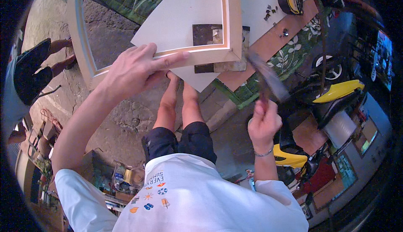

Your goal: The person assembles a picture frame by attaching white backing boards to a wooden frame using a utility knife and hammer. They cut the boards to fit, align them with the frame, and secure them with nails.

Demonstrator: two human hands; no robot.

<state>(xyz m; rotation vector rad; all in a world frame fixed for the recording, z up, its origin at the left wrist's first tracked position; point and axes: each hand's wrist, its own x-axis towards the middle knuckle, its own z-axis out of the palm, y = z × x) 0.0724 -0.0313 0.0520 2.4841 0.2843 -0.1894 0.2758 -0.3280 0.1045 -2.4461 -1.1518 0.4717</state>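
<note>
My left hand [136, 64] is closed over the near side of a pale wooden picture frame [210, 54], with its index finger stretched along the wood. Raised near the frame's right corner, my right hand [264, 123] is closed around the handle of a tool [270, 79]. Its grey metal part is smeared by motion, so I cannot tell its exact kind. Under that corner lies a dark, worn metal plate [203, 68] on a white board [174, 20].
Several small dark metal pieces [270, 13] lie by a yellow and black tape measure [289, 2]. A brown board [235, 79] rests on green patterned cloth [247, 95]. A yellow and black motorbike [340, 91] stands at right; another person [35, 70] is at left.
</note>
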